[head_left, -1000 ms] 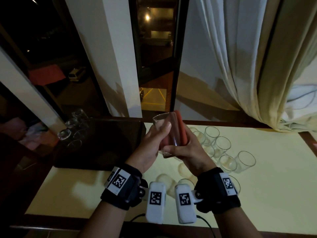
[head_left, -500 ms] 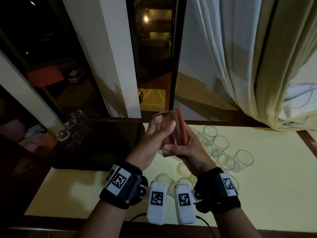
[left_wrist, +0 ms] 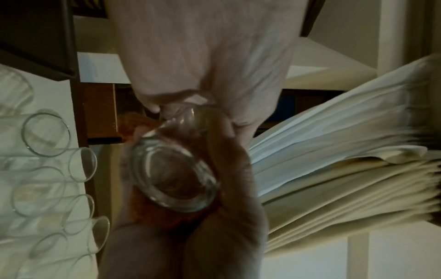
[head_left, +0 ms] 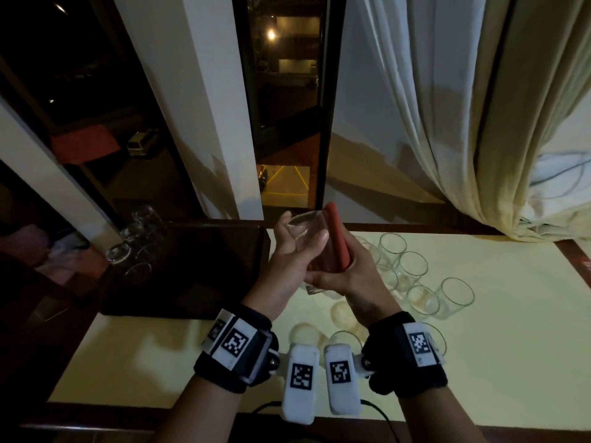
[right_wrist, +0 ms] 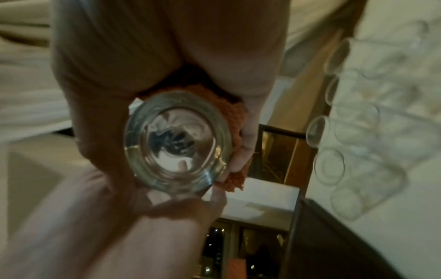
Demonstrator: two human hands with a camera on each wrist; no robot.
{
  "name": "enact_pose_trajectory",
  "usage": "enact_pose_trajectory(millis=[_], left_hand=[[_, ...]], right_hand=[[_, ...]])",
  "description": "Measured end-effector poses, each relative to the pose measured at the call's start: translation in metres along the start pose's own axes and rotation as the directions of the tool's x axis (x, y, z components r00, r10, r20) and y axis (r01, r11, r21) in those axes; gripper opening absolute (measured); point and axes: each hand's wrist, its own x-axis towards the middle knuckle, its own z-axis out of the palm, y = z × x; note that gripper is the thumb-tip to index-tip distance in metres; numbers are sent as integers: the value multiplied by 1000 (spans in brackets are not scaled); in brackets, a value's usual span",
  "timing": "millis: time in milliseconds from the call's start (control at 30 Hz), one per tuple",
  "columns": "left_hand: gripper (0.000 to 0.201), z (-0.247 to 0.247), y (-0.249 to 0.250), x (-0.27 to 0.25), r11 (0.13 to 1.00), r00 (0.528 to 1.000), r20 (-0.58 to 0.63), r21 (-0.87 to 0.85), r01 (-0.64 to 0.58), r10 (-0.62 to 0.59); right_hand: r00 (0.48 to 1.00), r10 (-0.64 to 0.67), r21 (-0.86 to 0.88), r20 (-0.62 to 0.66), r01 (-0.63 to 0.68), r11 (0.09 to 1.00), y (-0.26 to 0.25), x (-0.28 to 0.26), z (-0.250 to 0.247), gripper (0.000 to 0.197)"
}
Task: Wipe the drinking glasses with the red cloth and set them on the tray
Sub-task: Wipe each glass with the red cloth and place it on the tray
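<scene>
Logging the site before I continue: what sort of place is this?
Probably a hotel or apartment room at night: pale full-length curtain, dark window overlooking a lit car park, clear drinking glasses on a cream table.

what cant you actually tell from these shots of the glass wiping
- How many glasses stand on the dark tray: head view, too dim there.
- How much of the red cloth wraps the held glass: the right hand covers it.
- Whether the glass is clean: wrist views blurred.
- The count of glasses on the table: the arms hide some.
- The left hand fingertips' hold: behind the glass.
</scene>
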Motion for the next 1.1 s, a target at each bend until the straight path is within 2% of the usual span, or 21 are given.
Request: enact_pose_trajectory(millis=[67,167,333,433,533,633,700,833,900,1000,1100], left_hand=[[82,-1,-1,-2,997,999,41,-74,35,-32],[62,-8,4,0,989,994,109,-144,35,-19],[93,-6,15,6,999,997,66,-38,34,-32],[92,1,11,5,1000,999,31,15,27,-28],[91,-1,6,0,998,998,55,-67,12,-9],[62,-6,4,-8,986,989,147,-166,35,-10],[46,-9,3,-8,983,985,174,-181,33,-1],[84,-10,5,-7,988,993,108,-138,70,-55],[94,-5,6,-9,995,995,90,-80,60,-53],[77,-2,3,-12,998,998,62,-53,21,-18],[54,-7,-1,-16,993,989,151,-120,22,-3]], right_hand=[[999,12,107,38,-16,994,2,0,-4,84],[998,37,207,44,-45,977,0,1,-6,81],[998,-44,9,-50,45,999,-7,6,-1,91],[998,-56,-60,-25,55,997,-11,5,3,95],[998,-38,1,52,38,999,-15,0,0,91],[995,-15,107,103,4,994,-15,-4,-5,83],[997,-3,103,81,-5,995,-15,-5,-4,82],[998,-56,-81,11,57,995,-17,-6,3,95],[998,-68,-118,12,69,991,-15,-7,4,101],[998,-55,-61,43,57,997,-15,-10,4,100],[996,-26,78,89,19,997,-13,-12,-3,86]])
